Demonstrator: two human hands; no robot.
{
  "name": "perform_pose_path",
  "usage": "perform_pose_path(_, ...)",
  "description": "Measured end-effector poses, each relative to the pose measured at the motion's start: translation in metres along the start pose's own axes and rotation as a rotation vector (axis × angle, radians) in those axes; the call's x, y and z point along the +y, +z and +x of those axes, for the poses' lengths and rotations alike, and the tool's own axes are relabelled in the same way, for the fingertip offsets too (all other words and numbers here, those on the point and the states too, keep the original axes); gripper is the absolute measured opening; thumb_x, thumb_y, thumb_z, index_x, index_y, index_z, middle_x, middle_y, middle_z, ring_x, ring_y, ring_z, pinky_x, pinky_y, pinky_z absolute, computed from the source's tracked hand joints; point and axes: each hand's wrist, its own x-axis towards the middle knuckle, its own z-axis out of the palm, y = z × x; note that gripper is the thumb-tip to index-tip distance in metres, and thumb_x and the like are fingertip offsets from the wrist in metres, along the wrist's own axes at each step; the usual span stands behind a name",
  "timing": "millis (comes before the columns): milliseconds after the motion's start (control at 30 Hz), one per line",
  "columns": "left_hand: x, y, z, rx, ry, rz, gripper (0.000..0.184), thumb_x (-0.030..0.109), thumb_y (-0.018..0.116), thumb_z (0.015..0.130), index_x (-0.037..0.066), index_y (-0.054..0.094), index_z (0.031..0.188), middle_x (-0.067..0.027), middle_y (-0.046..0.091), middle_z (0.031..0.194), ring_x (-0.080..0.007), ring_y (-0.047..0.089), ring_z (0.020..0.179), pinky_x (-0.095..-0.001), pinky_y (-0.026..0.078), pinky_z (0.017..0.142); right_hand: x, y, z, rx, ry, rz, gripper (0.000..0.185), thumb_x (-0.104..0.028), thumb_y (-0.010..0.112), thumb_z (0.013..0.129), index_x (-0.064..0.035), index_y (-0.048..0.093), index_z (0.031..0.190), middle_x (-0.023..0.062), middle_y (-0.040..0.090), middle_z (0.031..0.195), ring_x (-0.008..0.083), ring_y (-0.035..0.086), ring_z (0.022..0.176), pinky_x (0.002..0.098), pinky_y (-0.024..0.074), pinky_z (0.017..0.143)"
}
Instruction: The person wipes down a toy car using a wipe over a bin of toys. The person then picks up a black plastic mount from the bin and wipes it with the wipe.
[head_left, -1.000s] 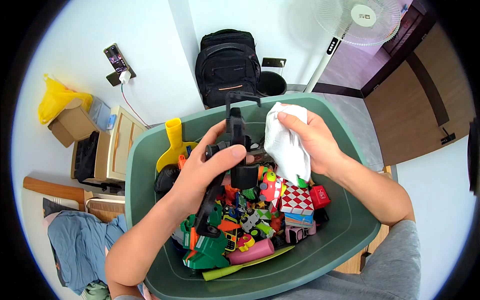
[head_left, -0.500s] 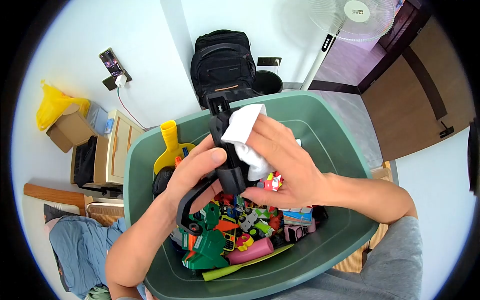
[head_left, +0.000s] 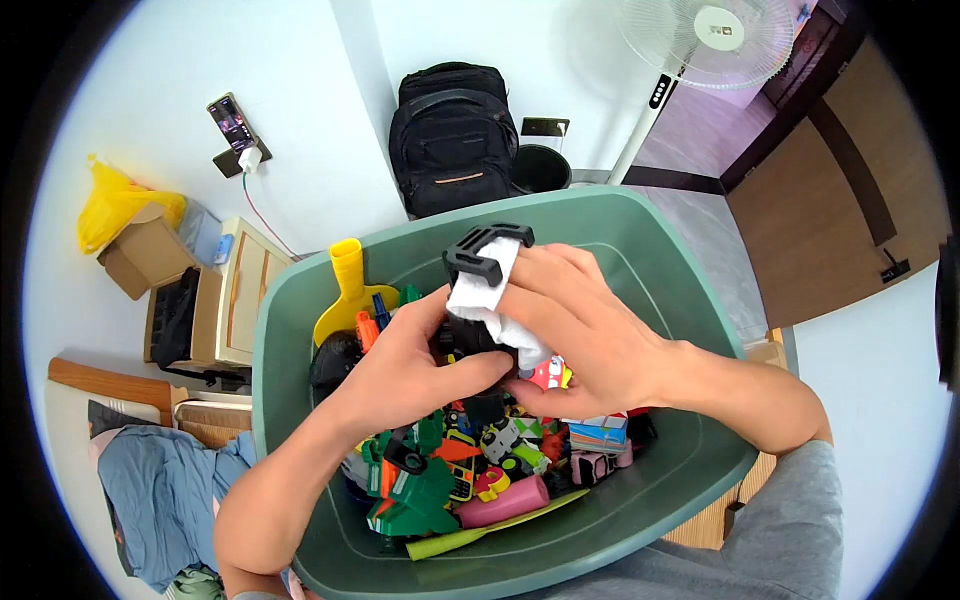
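My left hand (head_left: 415,365) is closed round a black plastic device (head_left: 488,250) with a bracket at its top end, held over a green tub (head_left: 700,420). My right hand (head_left: 590,330) presses a white cloth (head_left: 482,292) against the device's upper part, its fingers bent over the cloth. Much of the device is hidden by both hands. Below lie many toys: a green and orange toy (head_left: 415,495), a pink cylinder (head_left: 505,502), a lime-green stick-like piece (head_left: 490,530) and a small toy car (head_left: 500,440).
A yellow scoop (head_left: 348,290) leans at the tub's left side. Beyond the tub stand a black backpack (head_left: 452,140), a dark bin (head_left: 542,168) and a white fan (head_left: 718,30). Cardboard boxes (head_left: 150,250) and blue cloth (head_left: 175,500) are at the left.
The cloth in my right hand has moved left onto the black device. The device has turned in my left hand, and its bracket now tilts toward the upper right.
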Motion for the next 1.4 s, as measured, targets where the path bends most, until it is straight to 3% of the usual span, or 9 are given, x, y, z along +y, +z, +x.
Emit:
perform_pose_path(200,-0.001,0.004,-0.004,0.088,0.128,0.198,0.026,0.009,0.067,0.084,-0.003,0.063,0.106,-0.0049,0.068,0.093,-0.0092,0.061,0.086,-0.0277,0.050,0.077,-0.005,0.007,-0.001,-0.076,-0.082,-0.029,0.079,-0.014,0.079,0.068,-0.0041,0.045,0.138,0.0171,0.046,0.138,0.0338,0.046,0.125,0.0471,0.0307,0.106)
perform_pose_path(267,-0.003,0.003,0.000,0.071,0.004,0.115,0.032,0.009,0.065,0.084,-0.003,0.060,0.112,-0.0069,0.067,0.099,-0.0118,0.061,0.091,-0.0295,0.049,0.082,-0.009,0.004,0.003,-0.118,-0.014,-0.036,0.078,-0.016,0.079,0.069,-0.0029,0.045,0.137,0.0175,0.046,0.136,0.0339,0.047,0.123,0.0467,0.0311,0.105)
perform_pose_path(400,-0.020,0.003,0.004,0.043,0.019,0.117,0.046,0.010,0.064,0.086,-0.001,0.049,0.128,-0.0096,0.063,0.114,-0.0151,0.059,0.104,-0.0316,0.046,0.091,-0.016,0.010,0.001,-0.130,0.134,-0.062,0.075,-0.025,0.078,0.072,0.0009,0.044,0.134,0.0189,0.047,0.131,0.0340,0.048,0.118,0.0458,0.0320,0.103)
perform_pose_path(600,-0.026,0.008,0.006,0.042,0.023,0.071,0.045,0.012,0.066,0.086,-0.002,0.051,0.126,-0.0115,0.062,0.119,-0.0193,0.057,0.115,-0.0342,0.042,0.102,-0.015,0.010,-0.001,-0.185,0.174,0.023,0.076,-0.028,0.077,0.076,0.0019,0.042,0.136,0.0217,0.045,0.133,0.0364,0.044,0.125,0.0457,0.0324,0.103)
perform_pose_path(833,-0.023,0.008,0.006,0.068,0.023,0.004,0.040,0.011,0.065,0.087,-0.001,0.052,0.123,-0.0116,0.063,0.117,-0.0180,0.060,0.110,-0.0329,0.046,0.095,-0.003,0.011,-0.002,-0.122,0.085,0.139,0.076,-0.026,0.078,0.076,-0.0003,0.043,0.138,0.0215,0.047,0.132,0.0372,0.043,0.127,0.0458,0.0323,0.104)
perform_pose_path(967,-0.031,0.008,0.005,0.022,0.112,0.146,0.039,0.010,0.065,0.086,0.000,0.053,0.122,-0.0119,0.065,0.108,-0.0185,0.063,0.102,-0.0326,0.050,0.088,-0.011,0.010,0.001,-0.164,0.060,0.119,0.071,-0.022,0.077,0.077,0.0001,0.044,0.136,0.0205,0.048,0.130,0.0370,0.045,0.124,0.0464,0.0336,0.103)
perform_pose_path(1167,-0.025,0.008,0.007,0.173,0.082,0.201,0.043,0.019,0.068,0.088,-0.006,0.052,0.120,-0.0130,0.064,0.107,-0.0169,0.062,0.098,-0.0319,0.050,0.086,-0.006,0.007,0.002,-0.137,0.146,0.011,0.064,-0.022,0.076,0.079,0.0018,0.045,0.131,0.0229,0.051,0.127,0.0382,0.050,0.118,0.0462,0.0375,0.101)
perform_pose_path(1233,-0.006,0.009,0.003,0.231,-0.136,0.152,0.046,0.023,0.069,0.089,-0.008,0.051,0.118,-0.0130,0.064,0.105,-0.0145,0.060,0.096,-0.0305,0.050,0.085,-0.002,0.003,0.000,-0.181,0.312,0.046,0.063,-0.023,0.074,0.082,0.0027,0.044,0.132,0.0259,0.052,0.125,0.0420,0.051,0.118,0.0468,0.0369,0.103)
perform_pose_path(1400,-0.004,0.006,0.002,0.231,-0.111,0.167,0.047,0.023,0.069,0.088,-0.008,0.051,0.119,-0.0123,0.064,0.104,-0.0135,0.060,0.094,-0.0289,0.051,0.083,0.000,0.011,-0.006,-0.111,0.372,0.192,0.066,-0.019,0.070,0.086,0.0038,0.038,0.139,0.0292,0.050,0.126,0.0445,0.050,0.118,0.0464,0.0390,0.103)
